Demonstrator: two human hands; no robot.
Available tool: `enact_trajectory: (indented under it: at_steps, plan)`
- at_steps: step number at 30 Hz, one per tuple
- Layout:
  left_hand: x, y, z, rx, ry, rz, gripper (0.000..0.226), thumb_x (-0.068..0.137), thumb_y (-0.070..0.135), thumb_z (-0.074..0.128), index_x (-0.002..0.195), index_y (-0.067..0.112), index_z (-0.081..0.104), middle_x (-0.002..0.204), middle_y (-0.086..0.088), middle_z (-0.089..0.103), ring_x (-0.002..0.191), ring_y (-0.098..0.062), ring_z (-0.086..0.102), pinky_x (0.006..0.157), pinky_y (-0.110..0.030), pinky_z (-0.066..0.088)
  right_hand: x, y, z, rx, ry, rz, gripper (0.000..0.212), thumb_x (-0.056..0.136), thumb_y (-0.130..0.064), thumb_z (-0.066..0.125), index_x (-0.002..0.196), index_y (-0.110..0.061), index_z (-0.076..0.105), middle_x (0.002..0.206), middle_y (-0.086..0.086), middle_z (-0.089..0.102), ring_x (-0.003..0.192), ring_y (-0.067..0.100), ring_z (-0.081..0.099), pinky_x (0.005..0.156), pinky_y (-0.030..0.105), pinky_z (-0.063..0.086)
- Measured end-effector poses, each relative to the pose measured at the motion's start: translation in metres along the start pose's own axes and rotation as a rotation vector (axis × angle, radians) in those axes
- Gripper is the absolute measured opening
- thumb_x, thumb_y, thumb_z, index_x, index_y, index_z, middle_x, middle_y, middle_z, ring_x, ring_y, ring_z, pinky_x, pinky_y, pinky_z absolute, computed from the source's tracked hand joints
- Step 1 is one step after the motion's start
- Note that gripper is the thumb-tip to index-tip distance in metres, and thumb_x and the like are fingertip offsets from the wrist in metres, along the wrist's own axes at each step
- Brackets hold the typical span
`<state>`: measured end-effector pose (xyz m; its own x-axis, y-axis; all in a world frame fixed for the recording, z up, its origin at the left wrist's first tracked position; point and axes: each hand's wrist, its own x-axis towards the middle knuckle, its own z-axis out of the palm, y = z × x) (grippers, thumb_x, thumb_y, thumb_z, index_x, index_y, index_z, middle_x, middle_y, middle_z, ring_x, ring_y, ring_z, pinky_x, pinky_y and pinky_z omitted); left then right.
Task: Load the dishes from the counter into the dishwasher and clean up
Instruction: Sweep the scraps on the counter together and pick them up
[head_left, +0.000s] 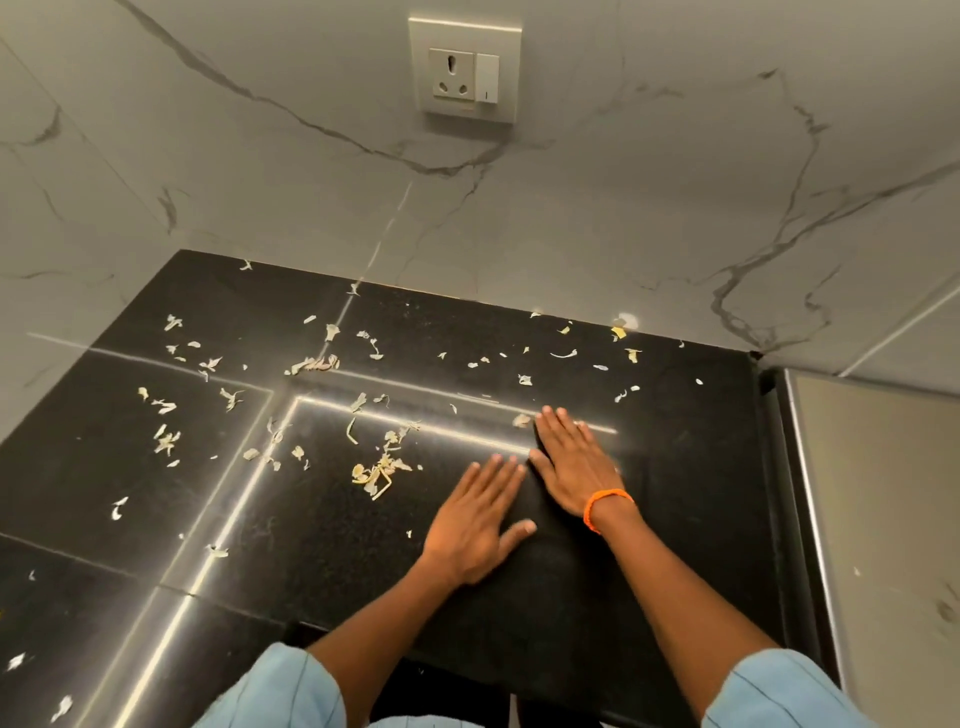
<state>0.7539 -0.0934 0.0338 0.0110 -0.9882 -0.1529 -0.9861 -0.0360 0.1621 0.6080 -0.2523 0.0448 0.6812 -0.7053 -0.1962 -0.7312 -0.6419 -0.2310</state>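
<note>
I am laying both my hands flat on the black counter (649, 519), and the wall socket (465, 70) is straight up above them. My left hand (475, 525) is lying with its fingers straight and close together, holding nothing. My right hand (571, 462) is lying flat too, just beside the left one and a little nearer the socket, and it is holding nothing. The two hands are almost touching. An orange band (605, 506) is sitting round my right wrist.

Little pale food scraps (379, 470) are lying all over the counter. They look dry, thin and curly, cream and yellow. The biggest pile is sitting just to the left of my left hand. More bits are spreading far out to the left of the socket, and some are lying along the wall under it. One bit is touching my right fingertips.

The counter is shiny and dark with bright lines of light on it. The wall (649, 182) is grey-white with thin dark lines like marble. Far right of the socket, a pale steel-edged panel (883, 493) is standing beside the counter. My light blue sleeves (291, 691) are showing at the bottom.
</note>
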Motion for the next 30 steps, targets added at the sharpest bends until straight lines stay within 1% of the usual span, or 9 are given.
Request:
enact_trajectory:
  at_steps: [2,4,10,13,18,20,24,27,30]
  plan:
    - [0.008,-0.020,-0.005,-0.043,0.019,-0.188,0.081,0.101,0.069,0.011,0.163,0.017,0.004,0.170,-0.001,0.000,0.156,-0.017,-0.013,0.127,-0.039,-0.006,-0.007,0.013,-0.007,0.040,0.041,0.006,0.074,0.097,-0.059,0.007,0.159,-0.020,0.010,0.166,-0.005,0.002,0.153,0.013,-0.004,0.123,0.032,-0.005]
    - [0.005,-0.043,-0.006,-0.083,0.079,-0.366,0.081,0.102,0.068,0.009,0.162,0.014,0.002,0.170,-0.003,-0.001,0.156,-0.019,-0.013,0.128,-0.041,-0.003,-0.017,0.041,-0.010,0.060,0.126,0.162,0.068,0.102,-0.055,0.020,0.159,-0.017,0.014,0.166,-0.002,0.006,0.154,0.016,-0.001,0.125,0.037,0.001]
    - [-0.012,-0.063,-0.008,-0.092,0.141,-0.396,0.077,0.104,0.065,0.013,0.162,0.017,0.002,0.170,0.000,-0.004,0.155,-0.011,-0.015,0.128,-0.039,0.000,-0.025,0.115,-0.024,0.057,0.133,0.645,0.074,0.102,-0.056,0.013,0.158,-0.008,0.006,0.167,0.011,0.002,0.154,0.026,0.000,0.124,0.048,0.009]
    - [-0.003,-0.067,-0.013,-0.098,0.125,-0.392,0.078,0.103,0.067,0.012,0.162,0.018,0.000,0.170,0.001,-0.005,0.155,-0.010,-0.016,0.129,-0.039,0.001,0.001,0.083,-0.019,0.005,0.163,0.527,0.071,0.102,-0.054,0.011,0.158,-0.011,0.005,0.167,0.008,0.001,0.154,0.025,-0.001,0.125,0.046,0.005]
    - [-0.009,-0.067,-0.007,-0.085,0.121,-0.401,0.078,0.102,0.068,0.013,0.162,0.019,-0.002,0.170,0.003,-0.007,0.154,-0.008,-0.017,0.129,-0.039,0.001,0.038,0.014,-0.007,-0.025,0.053,0.074,0.072,0.101,-0.063,0.011,0.158,-0.022,-0.002,0.164,-0.004,-0.009,0.152,0.016,-0.011,0.125,0.041,-0.004]
    - [-0.007,-0.070,-0.008,-0.075,0.127,-0.397,0.078,0.103,0.067,0.013,0.162,0.020,-0.001,0.170,0.003,-0.006,0.154,-0.008,-0.018,0.128,-0.039,-0.001,0.043,0.018,-0.010,0.019,0.104,0.059,0.072,0.101,-0.064,0.015,0.159,-0.021,0.006,0.164,-0.004,-0.002,0.153,0.015,-0.006,0.125,0.041,-0.003]
    - [-0.008,-0.065,-0.007,-0.067,0.124,-0.387,0.077,0.103,0.066,0.015,0.162,0.019,0.002,0.170,0.002,-0.004,0.155,-0.009,-0.016,0.127,-0.038,-0.002,0.028,0.091,-0.021,0.056,0.286,0.486,0.074,0.101,-0.058,0.015,0.157,-0.010,0.021,0.165,0.009,0.016,0.153,0.026,0.011,0.124,0.048,0.008]
    - [-0.012,-0.064,-0.005,-0.038,0.116,-0.386,0.077,0.104,0.065,0.015,0.162,0.017,0.003,0.170,0.000,-0.004,0.155,-0.011,-0.016,0.127,-0.039,-0.001,0.016,0.145,-0.030,0.138,0.243,0.758,0.083,0.096,-0.062,0.011,0.157,-0.005,0.014,0.166,0.013,0.008,0.153,0.029,0.005,0.122,0.055,0.011]
    - [-0.004,-0.072,-0.008,-0.003,0.103,-0.373,0.078,0.103,0.066,0.013,0.162,0.017,0.000,0.170,0.000,-0.008,0.154,-0.011,-0.019,0.127,-0.040,-0.002,0.038,0.145,-0.033,0.139,0.158,0.714,0.086,0.096,-0.068,0.009,0.159,-0.010,0.004,0.167,0.009,-0.003,0.154,0.026,-0.004,0.124,0.052,0.004]
